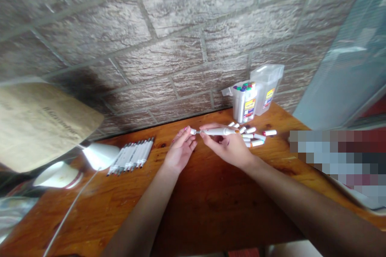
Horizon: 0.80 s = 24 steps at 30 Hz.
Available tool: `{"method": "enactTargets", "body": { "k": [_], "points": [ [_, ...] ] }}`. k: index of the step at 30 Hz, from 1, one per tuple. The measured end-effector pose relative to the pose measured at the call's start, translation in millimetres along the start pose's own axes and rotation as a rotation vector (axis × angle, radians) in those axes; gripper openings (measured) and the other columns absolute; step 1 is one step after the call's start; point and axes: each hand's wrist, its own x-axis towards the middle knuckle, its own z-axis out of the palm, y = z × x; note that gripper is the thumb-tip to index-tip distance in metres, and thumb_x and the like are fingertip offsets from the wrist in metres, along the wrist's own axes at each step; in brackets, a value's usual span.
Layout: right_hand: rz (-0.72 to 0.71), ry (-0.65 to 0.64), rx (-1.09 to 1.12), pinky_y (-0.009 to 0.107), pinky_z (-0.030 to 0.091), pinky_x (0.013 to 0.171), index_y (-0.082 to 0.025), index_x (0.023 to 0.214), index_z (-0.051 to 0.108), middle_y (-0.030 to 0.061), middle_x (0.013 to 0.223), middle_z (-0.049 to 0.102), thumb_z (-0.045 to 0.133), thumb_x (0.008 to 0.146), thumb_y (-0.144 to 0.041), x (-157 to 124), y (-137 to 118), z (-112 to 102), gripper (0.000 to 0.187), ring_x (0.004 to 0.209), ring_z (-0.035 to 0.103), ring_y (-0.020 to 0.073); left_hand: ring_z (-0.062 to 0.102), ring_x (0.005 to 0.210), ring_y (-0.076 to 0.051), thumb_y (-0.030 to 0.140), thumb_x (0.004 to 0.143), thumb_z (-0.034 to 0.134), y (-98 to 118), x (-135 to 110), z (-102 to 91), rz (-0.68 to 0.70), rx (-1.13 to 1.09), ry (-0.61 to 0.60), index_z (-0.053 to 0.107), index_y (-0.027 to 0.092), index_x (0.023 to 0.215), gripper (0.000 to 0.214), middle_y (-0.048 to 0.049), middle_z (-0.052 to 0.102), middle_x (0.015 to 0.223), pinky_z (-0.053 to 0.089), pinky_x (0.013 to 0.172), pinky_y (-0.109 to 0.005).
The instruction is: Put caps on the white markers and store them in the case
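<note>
My right hand (227,146) grips a white marker (217,131) with an orange-brown end, held level above the table. The marker's left tip is uncovered. Between the thumb and fingers of my left hand (180,148) is a small white cap (193,131), just left of that tip. A narrow gap, or the thin tip itself, lies between cap and barrel. Right of my right hand, loose white markers (257,143) with coloured ends lie on the wood, partly hidden by the hand. Left of my left hand, several white markers (131,156) lie side by side in a row.
A clear plastic case (241,106) with upright markers stands by the brick wall (177,60), its transparent lid (267,88) beside it. On the left are a lamp with a brown paper shade (45,124), a white cup (58,174) and a white cord (70,209) across the table (211,204).
</note>
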Motion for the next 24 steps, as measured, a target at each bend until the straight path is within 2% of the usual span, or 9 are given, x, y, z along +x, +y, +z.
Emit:
{"method": "enactTargets", "body": {
  "k": [3, 6, 12, 17, 24],
  "points": [
    [0.003, 0.080, -0.075, 0.027, 0.048, 0.069, -0.020, 0.096, 0.073, 0.0054, 0.103, 0.073, 0.060, 0.091, -0.036, 2, -2, -6, 0.021, 0.078, 0.066, 0.0154, 0.058, 0.067, -0.005, 0.028, 0.065, 0.086, 3, 0, 0.5, 0.018, -0.013, -0.008, 0.060, 0.015, 0.084, 0.034, 0.0054, 0.066, 0.075, 0.041, 0.068, -0.021],
    [0.066, 0.145, -0.064, 0.026, 0.044, 0.059, -0.018, 0.093, 0.073, 0.0060, 0.100, 0.073, 0.061, 0.090, -0.039, 4, -4, -10, 0.024, 0.067, 0.062, 0.0126, 0.058, 0.067, -0.005, 0.029, 0.064, 0.087, 6, -2, 1.1, 0.039, -0.024, -0.015, 0.060, 0.016, 0.084, 0.037, 0.0057, 0.066, 0.075, 0.041, 0.067, -0.021],
    [0.045, 0.091, -0.025, 0.023, 0.040, 0.054, -0.017, 0.095, 0.073, 0.0056, 0.101, 0.072, 0.060, 0.091, -0.038, 2, -8, -6, 0.025, 0.058, 0.054, 0.0076, 0.056, 0.065, -0.004, 0.028, 0.064, 0.087, 5, -3, 0.9, 0.029, -0.026, -0.037, 0.059, 0.015, 0.084, 0.036, 0.0058, 0.064, 0.074, 0.041, 0.065, -0.020],
    [0.085, 0.082, 0.007, 0.023, 0.038, 0.050, -0.017, 0.102, 0.072, 0.0055, 0.100, 0.072, 0.061, 0.091, -0.039, -1, -8, -3, 0.027, 0.054, 0.049, 0.0066, 0.055, 0.063, -0.004, 0.028, 0.060, 0.089, 4, -3, 0.9, 0.044, -0.019, -0.026, 0.058, 0.015, 0.085, 0.042, 0.0060, 0.063, 0.074, 0.040, 0.062, -0.019],
    [0.016, 0.101, 0.005, 0.019, 0.038, 0.050, -0.016, 0.095, 0.070, 0.0040, 0.103, 0.069, 0.062, 0.090, -0.034, -1, -5, 1, 0.020, 0.052, 0.048, 0.0026, 0.055, 0.063, -0.003, 0.030, 0.059, 0.090, 0, -3, 1.6, 0.047, 0.008, -0.034, 0.056, 0.014, 0.083, 0.044, 0.0056, 0.061, 0.072, 0.042, 0.061, -0.017]
  ]
}}
